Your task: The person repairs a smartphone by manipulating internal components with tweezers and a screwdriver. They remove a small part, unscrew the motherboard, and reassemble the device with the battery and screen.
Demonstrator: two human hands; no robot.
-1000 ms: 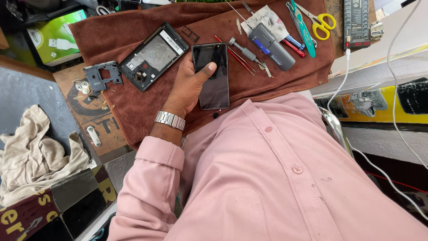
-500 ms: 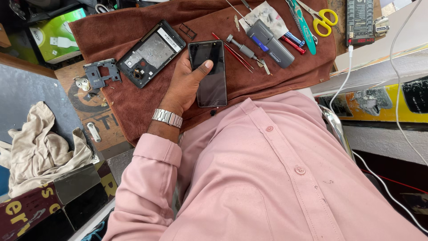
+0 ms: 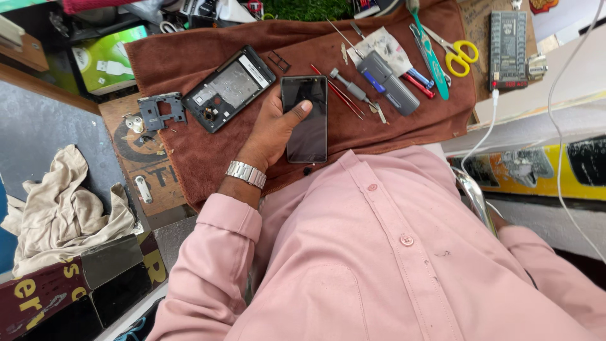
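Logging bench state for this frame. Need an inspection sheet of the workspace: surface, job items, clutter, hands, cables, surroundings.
Surface: brown towel spread over the bench.
Job's things: black flat phone with dark screen; opened black phone frame lying beside it.
Clutter: yellow-handled scissors, red-handled tools, grey rectangular case, small black metal bracket.
Hands: left hand grips the phone, thumb on the screen; right hand not in view.
Cables: white cable runs down from a grey test board.
Surroundings: crumpled beige cloth, green box.
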